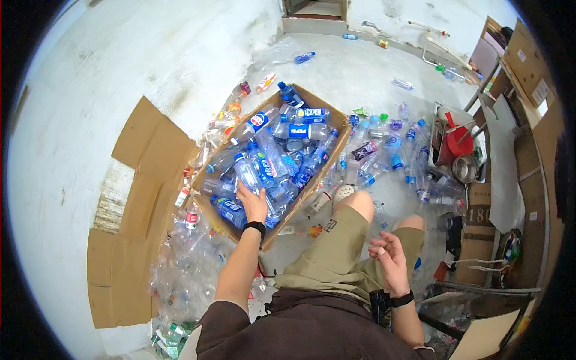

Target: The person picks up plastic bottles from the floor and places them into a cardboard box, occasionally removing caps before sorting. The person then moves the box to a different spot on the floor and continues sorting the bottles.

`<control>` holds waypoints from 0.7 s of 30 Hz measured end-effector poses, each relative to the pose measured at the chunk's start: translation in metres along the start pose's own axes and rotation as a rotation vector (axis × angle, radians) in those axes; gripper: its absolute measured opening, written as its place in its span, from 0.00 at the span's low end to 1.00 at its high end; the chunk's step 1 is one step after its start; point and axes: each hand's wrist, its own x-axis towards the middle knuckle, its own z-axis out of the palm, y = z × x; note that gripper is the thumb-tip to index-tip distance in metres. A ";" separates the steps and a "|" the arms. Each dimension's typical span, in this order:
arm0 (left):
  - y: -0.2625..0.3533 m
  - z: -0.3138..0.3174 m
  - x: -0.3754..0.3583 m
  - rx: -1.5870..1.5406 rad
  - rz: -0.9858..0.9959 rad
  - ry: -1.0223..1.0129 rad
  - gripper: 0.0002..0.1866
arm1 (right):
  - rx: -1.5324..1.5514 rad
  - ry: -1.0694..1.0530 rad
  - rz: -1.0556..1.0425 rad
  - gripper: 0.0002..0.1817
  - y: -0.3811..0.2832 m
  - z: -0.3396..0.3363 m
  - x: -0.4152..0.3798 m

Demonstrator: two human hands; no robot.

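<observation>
My left hand (254, 205) reaches into a cardboard box (299, 214) full of empty plastic bottles. Its thumb and fingers lie around the lower end of a clear plastic bottle (248, 173) with a blue cap. Close by in the box are a blue-labelled bottle (228, 210) and a Pepsi bottle (300, 131). Another Pepsi bottle (257, 122) lies near the box's left rim. My right hand (393, 261) is above my right thigh, fingers loosely bent and apart, with nothing in it.
Loose clear bottles (186, 264) cover the floor left of the box, and more bottles (393, 144) lie to its right. Flattened cardboard (135, 222) leans by the left wall. A rack on the right holds a red dustpan-like object (459, 141) and a metal pan (465, 168).
</observation>
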 end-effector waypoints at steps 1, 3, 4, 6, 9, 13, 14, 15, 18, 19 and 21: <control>0.003 0.002 0.000 0.028 -0.008 -0.014 0.44 | 0.027 0.008 -0.010 0.23 0.001 -0.003 -0.001; 0.007 0.004 -0.004 0.168 0.032 -0.006 0.43 | 0.026 0.043 -0.008 0.22 0.003 -0.009 -0.003; 0.007 0.007 -0.006 0.306 0.069 0.013 0.43 | 0.021 0.068 -0.005 0.21 0.003 -0.012 -0.005; 0.008 0.009 -0.008 0.445 0.046 -0.006 0.46 | 0.023 0.102 0.006 0.21 0.001 -0.015 -0.005; 0.029 0.001 -0.017 0.553 0.087 -0.066 0.46 | 0.028 0.129 0.019 0.21 0.001 -0.019 -0.009; 0.039 -0.004 -0.021 0.589 0.109 -0.109 0.46 | 0.039 0.129 0.025 0.21 0.004 -0.023 -0.011; 0.045 -0.006 -0.021 0.596 0.103 -0.128 0.46 | 0.045 0.122 0.033 0.20 0.004 -0.024 -0.011; 0.053 -0.008 -0.021 0.594 0.116 -0.134 0.46 | 0.050 0.135 0.028 0.20 0.005 -0.026 -0.010; 0.082 -0.014 -0.027 0.462 0.198 -0.121 0.42 | 0.060 0.156 0.036 0.20 0.011 -0.030 -0.009; 0.096 -0.017 -0.028 0.365 0.303 -0.176 0.41 | 0.073 0.161 0.045 0.19 0.011 -0.030 -0.008; 0.133 -0.021 -0.034 0.128 0.445 -0.277 0.35 | 0.095 0.184 0.048 0.19 0.011 -0.031 -0.004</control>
